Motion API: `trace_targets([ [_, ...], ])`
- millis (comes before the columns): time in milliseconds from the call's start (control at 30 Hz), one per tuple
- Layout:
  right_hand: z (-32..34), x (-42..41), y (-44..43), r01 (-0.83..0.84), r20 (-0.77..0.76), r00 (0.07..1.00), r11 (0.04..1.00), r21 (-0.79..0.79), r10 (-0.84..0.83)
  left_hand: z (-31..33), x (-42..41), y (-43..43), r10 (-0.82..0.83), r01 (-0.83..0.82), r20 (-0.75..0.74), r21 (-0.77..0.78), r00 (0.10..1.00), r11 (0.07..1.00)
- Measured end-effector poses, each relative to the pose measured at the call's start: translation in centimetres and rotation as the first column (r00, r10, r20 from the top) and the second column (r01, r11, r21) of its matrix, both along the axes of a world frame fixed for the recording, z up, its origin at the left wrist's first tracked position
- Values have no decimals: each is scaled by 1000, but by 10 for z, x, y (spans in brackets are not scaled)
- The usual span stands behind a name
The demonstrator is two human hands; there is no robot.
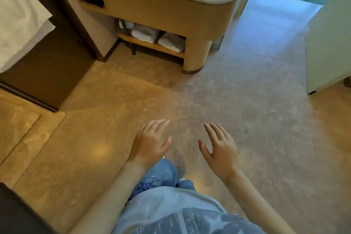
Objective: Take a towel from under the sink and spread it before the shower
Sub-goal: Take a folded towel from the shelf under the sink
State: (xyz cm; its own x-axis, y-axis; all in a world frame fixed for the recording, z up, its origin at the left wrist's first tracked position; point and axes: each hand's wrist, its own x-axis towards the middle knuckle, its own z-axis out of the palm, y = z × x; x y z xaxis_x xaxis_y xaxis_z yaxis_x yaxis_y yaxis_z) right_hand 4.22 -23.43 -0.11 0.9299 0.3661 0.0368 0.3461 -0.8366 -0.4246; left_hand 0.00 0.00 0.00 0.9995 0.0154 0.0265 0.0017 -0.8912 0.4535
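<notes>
Folded white towels lie on the low wooden shelf (152,45) under the sink counter (171,5): one stack (144,33) on the left, another (171,42) to its right. Far below them in the picture, over bare floor, my left hand (150,143) and my right hand (220,150) are held out palm down with fingers spread and nothing in them. Both hands are well short of the shelf.
A marble top covers the rounded vanity. A bed corner with white linen (20,21) is at the left, beside a dark cabinet (57,62). A pale door panel (328,47) stands at the right. Tiled floor (266,110) runs past the vanity toward a bluish area.
</notes>
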Motion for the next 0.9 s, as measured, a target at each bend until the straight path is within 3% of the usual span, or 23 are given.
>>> trace_targets([
  [267,-3,94,64,-83,70,994,996,44,80,4,74,54,135,-134,46,-10,990,991],
  [667,-1,275,194,-53,94,994,998,30,50,17,250,190,110,-111,63,9,992,994],
  [900,6,372,226,-35,124,992,998,46,29,22,353,228,90,-90,60,9,994,996],
])
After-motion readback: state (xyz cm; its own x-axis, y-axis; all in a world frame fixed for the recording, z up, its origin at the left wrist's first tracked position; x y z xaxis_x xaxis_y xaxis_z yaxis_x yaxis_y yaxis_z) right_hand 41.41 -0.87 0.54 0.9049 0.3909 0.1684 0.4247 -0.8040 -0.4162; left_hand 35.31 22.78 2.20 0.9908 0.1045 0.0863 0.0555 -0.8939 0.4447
